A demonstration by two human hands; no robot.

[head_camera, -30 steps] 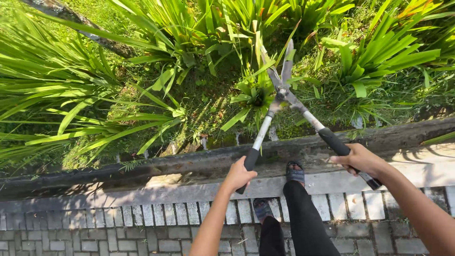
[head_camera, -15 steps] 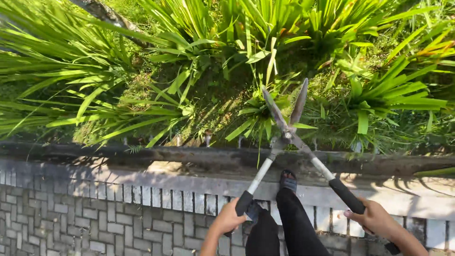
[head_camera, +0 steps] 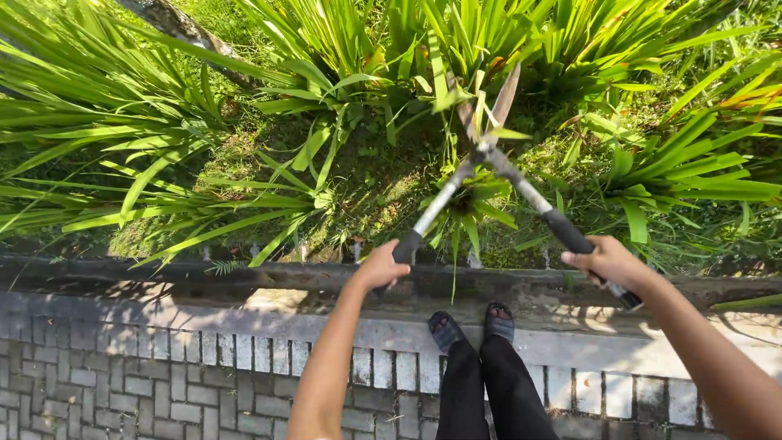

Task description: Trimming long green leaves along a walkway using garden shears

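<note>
I hold long-handled hedge shears [head_camera: 487, 155] with both hands. My left hand [head_camera: 381, 266] grips the left black handle and my right hand [head_camera: 607, 262] grips the right black handle. The two metal blades stand apart in a narrow V, pointing up into long green strap leaves. They hover over a small leafy plant [head_camera: 464, 208] growing just behind a dark stone curb [head_camera: 204, 275]. My two feet in dark sandals [head_camera: 472, 326] stand at the curb, between my arms.
Tall green plants [head_camera: 122, 147] fill the bed beyond the curb, with a brighter clump [head_camera: 684, 171] at the right. A grey paved brick walkway [head_camera: 147, 375] lies under me. A tree trunk [head_camera: 183, 28] slants across the top left.
My hands and the shears rose and reached farther into the plants. The blades, nearly together a second ago, then wide apart, now form a narrower V among the leaves.
</note>
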